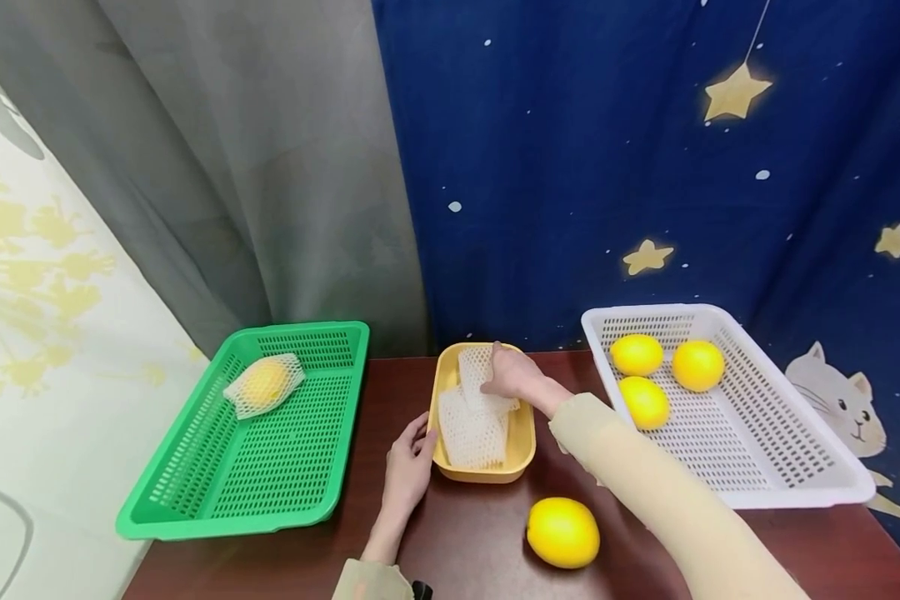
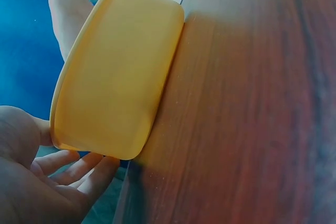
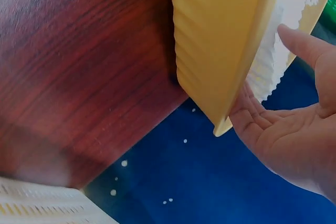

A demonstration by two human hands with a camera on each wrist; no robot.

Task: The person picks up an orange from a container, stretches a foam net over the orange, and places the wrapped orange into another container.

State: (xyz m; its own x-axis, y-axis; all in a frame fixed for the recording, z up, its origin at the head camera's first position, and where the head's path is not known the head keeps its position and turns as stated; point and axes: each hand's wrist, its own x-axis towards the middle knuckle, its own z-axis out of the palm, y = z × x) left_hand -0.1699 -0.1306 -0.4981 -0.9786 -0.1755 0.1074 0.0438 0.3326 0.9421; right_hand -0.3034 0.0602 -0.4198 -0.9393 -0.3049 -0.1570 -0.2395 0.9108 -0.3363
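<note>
A yellow plastic tub [image 1: 482,476] sits mid-table with white foam mesh sleeves [image 1: 474,433] piled inside. My left hand [image 1: 408,462] holds its left side, thumb at the rim and the other fingers bent against the outer wall, as the left wrist view shows. My right hand [image 1: 515,373] reaches into the tub's far right part over the upper sleeve. In the right wrist view its thumb [image 3: 302,43] lies at the white mesh [image 3: 265,74], spread apart from the fingers, whose tips are hidden behind the tub's rim. A bare lemon [image 1: 562,533] lies in front of the tub.
A green basket [image 1: 270,523] at the left holds a lemon in a mesh sleeve [image 1: 265,385]. At the right, a white basket [image 1: 795,500] contains three bare lemons, one of them near its left wall [image 1: 642,402]. Grey and blue curtains [image 1: 510,167] hang behind the table.
</note>
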